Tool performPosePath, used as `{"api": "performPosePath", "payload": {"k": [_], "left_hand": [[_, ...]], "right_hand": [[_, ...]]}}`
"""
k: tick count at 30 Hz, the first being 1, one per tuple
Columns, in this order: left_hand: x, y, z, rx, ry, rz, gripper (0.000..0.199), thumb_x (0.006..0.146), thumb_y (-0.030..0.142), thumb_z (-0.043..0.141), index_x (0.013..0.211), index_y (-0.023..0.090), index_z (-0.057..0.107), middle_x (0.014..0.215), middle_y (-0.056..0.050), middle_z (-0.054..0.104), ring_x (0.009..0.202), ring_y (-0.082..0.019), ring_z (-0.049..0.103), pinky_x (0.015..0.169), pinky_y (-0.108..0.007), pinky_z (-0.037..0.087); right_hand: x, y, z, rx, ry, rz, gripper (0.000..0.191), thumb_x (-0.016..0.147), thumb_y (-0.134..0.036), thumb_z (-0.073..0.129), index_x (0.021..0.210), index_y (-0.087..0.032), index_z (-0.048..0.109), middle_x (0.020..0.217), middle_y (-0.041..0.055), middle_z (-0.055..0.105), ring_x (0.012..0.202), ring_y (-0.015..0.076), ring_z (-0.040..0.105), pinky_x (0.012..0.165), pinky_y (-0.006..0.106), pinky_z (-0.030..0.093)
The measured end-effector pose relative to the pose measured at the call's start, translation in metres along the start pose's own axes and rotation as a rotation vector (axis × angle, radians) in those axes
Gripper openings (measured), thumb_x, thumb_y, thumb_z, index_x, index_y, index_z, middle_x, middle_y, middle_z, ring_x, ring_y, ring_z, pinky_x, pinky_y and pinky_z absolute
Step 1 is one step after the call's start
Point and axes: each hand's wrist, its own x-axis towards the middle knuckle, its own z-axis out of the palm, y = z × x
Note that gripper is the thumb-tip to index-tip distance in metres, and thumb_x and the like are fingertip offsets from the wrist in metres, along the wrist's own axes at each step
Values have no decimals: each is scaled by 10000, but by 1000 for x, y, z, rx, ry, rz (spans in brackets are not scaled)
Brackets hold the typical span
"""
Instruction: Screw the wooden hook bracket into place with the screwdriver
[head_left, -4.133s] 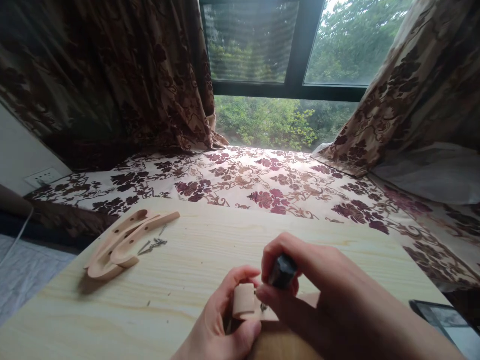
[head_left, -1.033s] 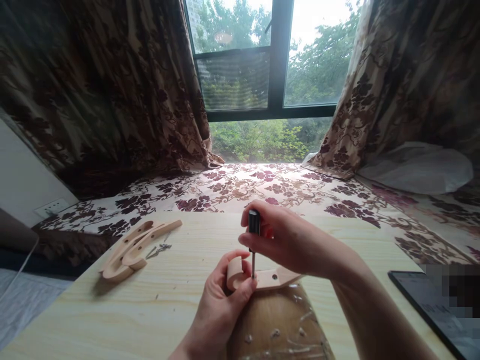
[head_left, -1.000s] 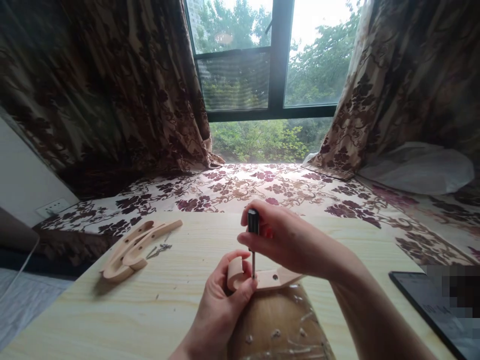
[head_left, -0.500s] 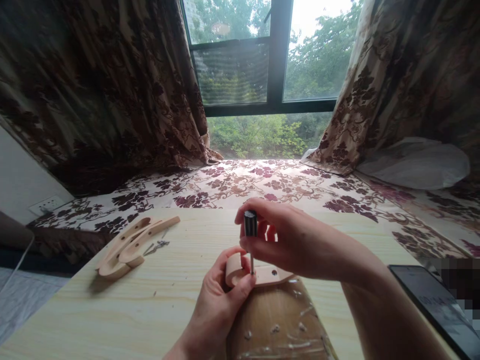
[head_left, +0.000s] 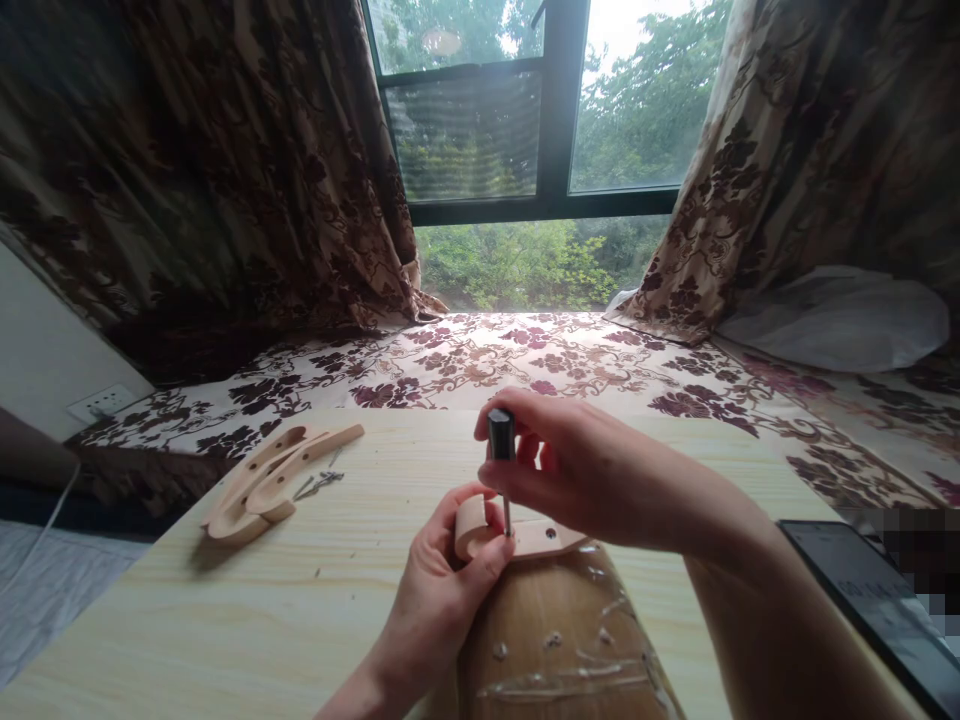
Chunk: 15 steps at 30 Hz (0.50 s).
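Observation:
My right hand grips the black handle of a screwdriver, held upright with its metal shaft pointing down. The tip meets a pale wooden hook close to my left thumb. My left hand is closed around the curled end of that hook and steadies it. A dark hole shows in the hook's flat part. Under the hook lies a brown block wrapped in clear tape, with several torn spots on top. Whether a screw sits under the tip is hidden.
More wooden hooks lie at the left of the pale wooden table, beside a small pile of screws. A phone rests at the right edge. Beyond is a flower-patterned cloth below a window.
The view has shifted slightly. Both hands keep their grip, and the screwdriver stays upright at the same spot on the hook.

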Motion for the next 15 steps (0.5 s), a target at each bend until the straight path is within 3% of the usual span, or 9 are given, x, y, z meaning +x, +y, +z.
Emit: {"api": "performPosePath", "payload": {"k": [3, 15], "left_hand": [[1, 0, 0, 3, -12, 0, 336, 774, 348, 696, 1034, 203, 540, 848, 17, 595, 770, -122, 508, 721, -211, 413], [1, -1, 1, -68, 56, -31, 356, 718, 325, 743, 998, 223, 549, 786, 36, 601, 710, -99, 508, 670, -184, 416]], "right_hand": [[-1, -3, -2, 45, -35, -1, 52, 831, -169, 552, 849, -199, 513, 743, -46, 558, 615, 73, 503, 539, 208, 400], [1, 1, 3, -3, 19, 3, 94, 830, -215, 573, 803, -195, 485, 720, -40, 561, 611, 86, 532, 544, 224, 413]]}}
